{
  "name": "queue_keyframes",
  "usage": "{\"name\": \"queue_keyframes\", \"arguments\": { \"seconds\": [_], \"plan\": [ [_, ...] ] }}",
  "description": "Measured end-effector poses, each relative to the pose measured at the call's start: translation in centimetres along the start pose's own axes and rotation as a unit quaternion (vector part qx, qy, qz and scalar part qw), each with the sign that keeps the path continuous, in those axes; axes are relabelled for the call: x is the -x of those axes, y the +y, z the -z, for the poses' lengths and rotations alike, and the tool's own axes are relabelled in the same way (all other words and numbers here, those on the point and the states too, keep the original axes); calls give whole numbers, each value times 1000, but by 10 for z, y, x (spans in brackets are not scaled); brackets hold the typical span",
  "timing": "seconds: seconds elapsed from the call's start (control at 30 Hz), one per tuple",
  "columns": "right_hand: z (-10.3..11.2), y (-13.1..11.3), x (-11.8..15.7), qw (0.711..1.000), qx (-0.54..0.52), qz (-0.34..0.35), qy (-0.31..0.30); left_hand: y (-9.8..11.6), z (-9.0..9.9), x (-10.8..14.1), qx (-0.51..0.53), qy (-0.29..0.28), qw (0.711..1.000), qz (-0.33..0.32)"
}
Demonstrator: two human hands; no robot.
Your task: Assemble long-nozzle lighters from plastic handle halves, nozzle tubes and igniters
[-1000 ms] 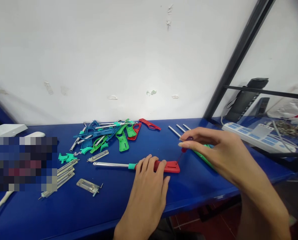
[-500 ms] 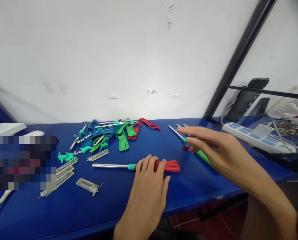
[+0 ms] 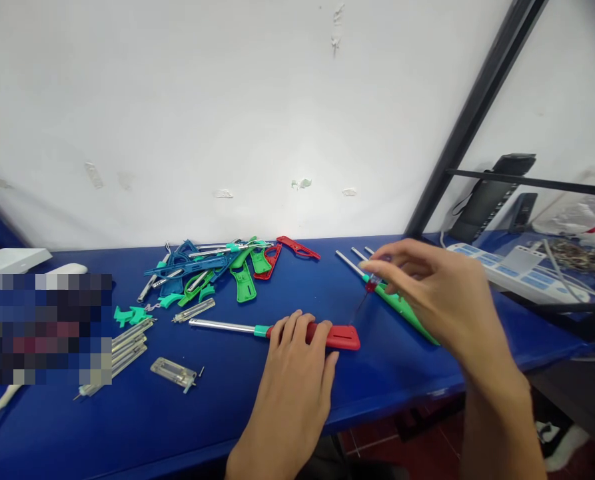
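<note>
A long-necked red lighter (image 3: 343, 336) with a metal tube lies on the blue table. My left hand (image 3: 297, 373) is draped over its handle, fingers curled across it and holding it down. In a pinch of the thumb and fingers, my right hand (image 3: 427, 287) holds a small screwdriver (image 3: 372, 285) with a red and clear handle. The thin shaft slants down toward the end of the red handle; I cannot tell whether its tip touches. Behind my right hand lie several lighters, one with a green handle (image 3: 402, 310), partly covered by the hand.
At the back lies a pile of blue, green and red lighter shells (image 3: 197, 267). Clear fuel tanks (image 3: 127, 353) and teal triggers (image 3: 131, 316) lie at left. A power strip (image 3: 517, 273) and a dark shelf post (image 3: 457, 147) stand at right.
My right hand has curled its fingers in around the screwdriver and turned more upright. The red lighter has tilted slightly under my left hand, which otherwise stays in place.
</note>
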State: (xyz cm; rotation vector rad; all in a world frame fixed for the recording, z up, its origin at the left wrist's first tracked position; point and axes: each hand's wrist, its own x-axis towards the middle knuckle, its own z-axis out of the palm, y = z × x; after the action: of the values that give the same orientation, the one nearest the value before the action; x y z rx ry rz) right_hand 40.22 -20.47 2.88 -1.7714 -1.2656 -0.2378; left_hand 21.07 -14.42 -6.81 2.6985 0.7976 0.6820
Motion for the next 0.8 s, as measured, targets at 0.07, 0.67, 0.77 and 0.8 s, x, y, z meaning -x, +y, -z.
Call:
{"name": "queue_keyframes", "arguments": {
  "seconds": [0.07,0.67,0.77,0.8],
  "plan": [
    [3,3,0,999,-34,-26,27,1,1,0,-3,-4,1000,3],
    [1,25,10,909,-15,13,-417,-3,-3,0,30,76,993,-82],
    [3,9,13,874,-51,28,-483,-1,-1,2,50,116,987,-103],
    [4,5,13,865,-62,28,-497,-1,0,2,57,126,984,-111]
  ]
}}
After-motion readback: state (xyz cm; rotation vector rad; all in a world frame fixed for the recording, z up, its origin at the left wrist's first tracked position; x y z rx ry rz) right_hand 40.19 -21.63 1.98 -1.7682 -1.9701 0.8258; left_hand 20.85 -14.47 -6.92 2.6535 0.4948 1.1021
